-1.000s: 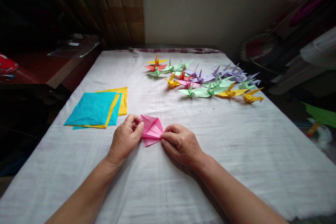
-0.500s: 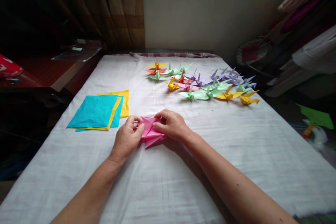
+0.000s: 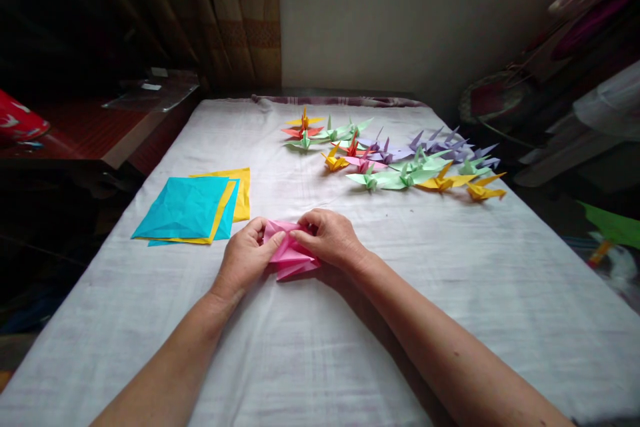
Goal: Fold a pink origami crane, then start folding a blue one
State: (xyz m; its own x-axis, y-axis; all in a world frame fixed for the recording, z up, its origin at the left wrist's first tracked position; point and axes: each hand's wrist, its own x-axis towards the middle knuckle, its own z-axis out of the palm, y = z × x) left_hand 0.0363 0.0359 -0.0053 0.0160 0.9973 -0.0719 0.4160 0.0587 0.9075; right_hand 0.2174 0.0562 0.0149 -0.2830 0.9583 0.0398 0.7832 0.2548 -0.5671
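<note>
A creased pink sheet of origami paper [image 3: 295, 257], partly folded, is held between both hands over the white cloth. My left hand [image 3: 249, 252] grips its left edge, thumb on top and fingers curled behind. My right hand [image 3: 331, 237] pinches the upper right part, its thumb pressed on the paper close to the left thumb. Folded layers stick out toward me below the thumbs. The fingertips behind the paper are hidden.
Left of my hands lie blue paper sheets [image 3: 183, 208] and yellow paper sheets [image 3: 243, 195], overlapping. Several folded paper cranes [image 3: 407, 177] in green, purple, yellow, red and pink stand toward the back right. A dark wooden table [image 3: 90, 140] adjoins on the left.
My left thumb has slid inward over the pink paper, nearer the right thumb. The whole view has shifted slightly, with the cranes and sheets appearing a little farther right.
</note>
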